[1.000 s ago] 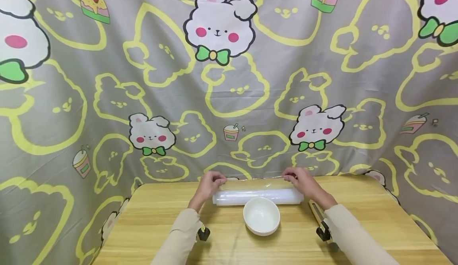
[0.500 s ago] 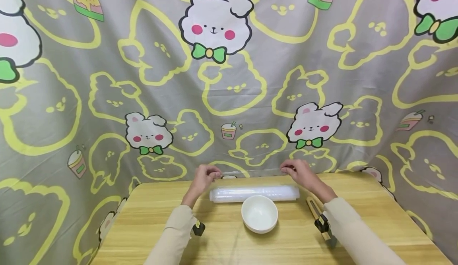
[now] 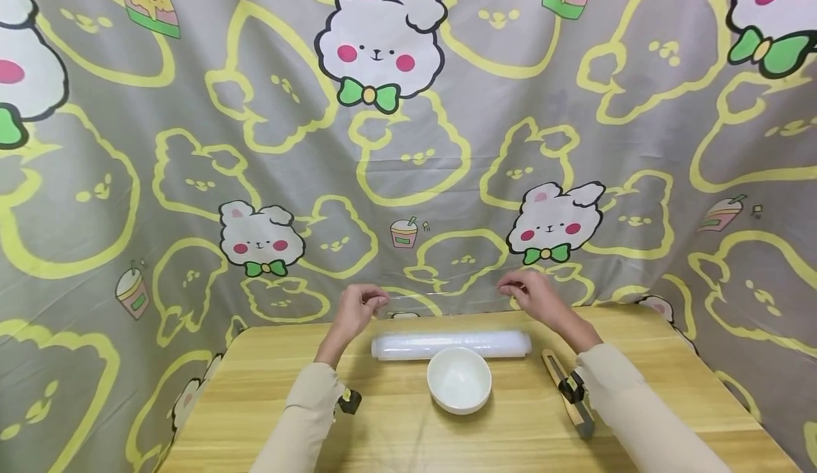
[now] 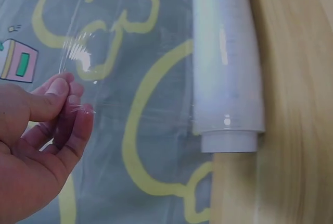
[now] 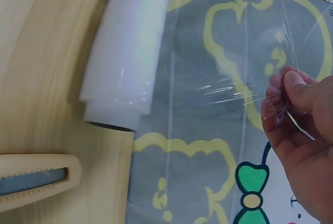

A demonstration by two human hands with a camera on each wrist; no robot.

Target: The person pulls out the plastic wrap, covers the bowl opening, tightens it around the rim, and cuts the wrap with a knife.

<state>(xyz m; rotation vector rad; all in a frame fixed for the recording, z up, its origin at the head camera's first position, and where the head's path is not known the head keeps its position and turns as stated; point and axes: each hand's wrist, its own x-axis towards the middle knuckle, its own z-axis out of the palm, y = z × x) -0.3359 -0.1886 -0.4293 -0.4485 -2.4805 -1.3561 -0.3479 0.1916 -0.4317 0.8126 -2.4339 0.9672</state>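
Plainly, two hands, left hand (image 3: 353, 311) and right hand (image 3: 537, 297), pinch one film (image 4: 80, 56) at the far edge of one table (image 3: 274, 366); one roll (image 3: 405, 347) lies near that edge behind one bowl (image 3: 459, 382), one cutter (image 3: 579, 415) rightward, wood reaching past both roll ends

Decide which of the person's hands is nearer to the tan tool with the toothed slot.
The right hand. It is beyond the far end of the tan tool, slightly to its left; the left hand is much farther left, near the left end of the plastic roll.
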